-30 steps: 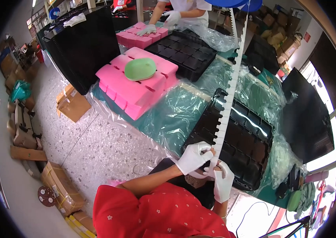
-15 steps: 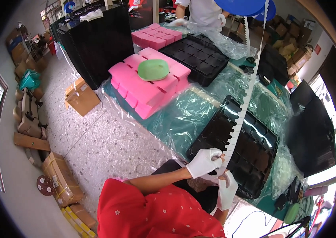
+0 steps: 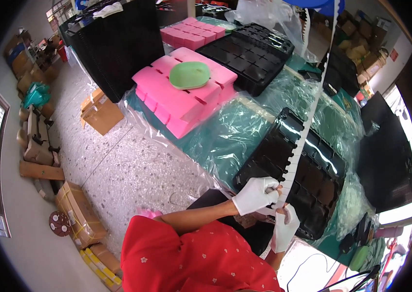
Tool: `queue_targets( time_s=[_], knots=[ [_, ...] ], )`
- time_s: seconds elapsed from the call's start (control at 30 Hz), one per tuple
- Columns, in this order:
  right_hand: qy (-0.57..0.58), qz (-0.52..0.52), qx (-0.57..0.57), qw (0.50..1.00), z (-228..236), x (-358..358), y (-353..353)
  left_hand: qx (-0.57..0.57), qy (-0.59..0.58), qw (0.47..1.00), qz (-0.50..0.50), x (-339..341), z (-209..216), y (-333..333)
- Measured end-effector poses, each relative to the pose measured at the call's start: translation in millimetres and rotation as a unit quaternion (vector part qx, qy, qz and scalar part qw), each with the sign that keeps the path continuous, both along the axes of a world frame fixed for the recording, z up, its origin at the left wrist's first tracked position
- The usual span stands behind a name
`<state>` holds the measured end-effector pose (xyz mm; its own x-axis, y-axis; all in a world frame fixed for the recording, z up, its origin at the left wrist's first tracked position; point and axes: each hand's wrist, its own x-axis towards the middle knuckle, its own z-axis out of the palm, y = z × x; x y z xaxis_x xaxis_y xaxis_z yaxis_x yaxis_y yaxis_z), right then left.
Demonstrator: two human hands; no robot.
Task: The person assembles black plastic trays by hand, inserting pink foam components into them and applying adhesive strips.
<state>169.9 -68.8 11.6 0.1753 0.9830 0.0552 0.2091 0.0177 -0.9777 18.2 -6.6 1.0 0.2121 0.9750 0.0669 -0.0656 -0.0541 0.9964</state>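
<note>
There are 2 hands, 1 held strip, 1 bowl and 2 foam stacks.

A tray lies before my hands, the strip crossing over it. Left and beyond — foam blocks, bowl on top.

Bright red top, pretty cheerful tbh, with tiny pale flowers dotted all over it, spaced fairly far apart. Sleeves were short, and the left sleeve looked kinda loose and roomy, leaving the left forearm bare. The left hand and right hand both had plain white gloves on, ending around the wrist. Some fingertips poked out bare, so those gloves didn't cover everything
</note>
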Motion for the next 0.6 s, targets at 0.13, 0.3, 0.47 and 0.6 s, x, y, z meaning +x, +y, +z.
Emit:
queue_targets(
  time_s=[0.13, 0.3, 0.47, 0.6],
  knots=[
    [-0.030, -0.036, 0.017, 0.999, -2.6, 1.2, 2.9, 0.019, -0.023, 1.000, -0.001, 1.4, 4.4, 4.3],
    [-0.039, -0.015, 0.039, 0.998, 3.0, 2.7, 9.1, -0.074, -0.058, 0.995, -0.030, -10.4, 26.0, 5.3],
    [0.020, -0.015, 0.013, 1.000, 7.1, 3.0, 21.1, -0.112, -0.086, 0.989, -0.042, -5.6, 28.4, 16.5],
    [0.045, -0.018, 0.004, 0.999, 13.7, 11.6, 20.7, -0.090, -0.070, 0.993, -0.032, 0.3, 32.2, 15.1]
  ],
)
